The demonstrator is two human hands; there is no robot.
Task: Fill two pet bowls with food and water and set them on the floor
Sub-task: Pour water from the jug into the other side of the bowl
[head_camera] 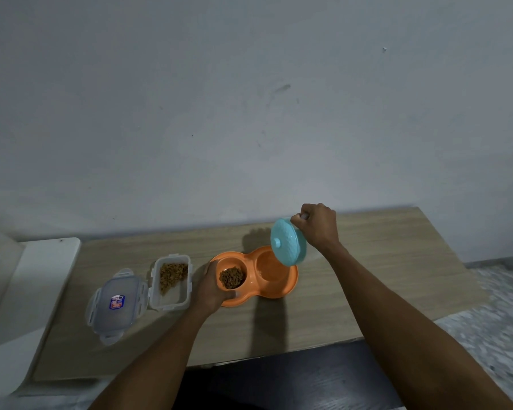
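Note:
An orange double pet bowl [282, 287] sits on the wooden table [382, 276]. Its left well holds brown kibble [232, 277]. Its right well looks orange inside; I cannot tell whether water is in it. My left hand [212, 287] grips the bowl's left rim. My right hand [319, 226] holds a teal lidded jug [288, 242] by its handle, tipped over the right well with the lid facing me. No stream of water is visible.
A clear plastic food box [170, 281] with kibble in its far half stands left of the bowl. Its lid [117, 304] lies further left. A white board [30, 291] borders the table's left side. Speckled floor [492, 335] shows at the right.

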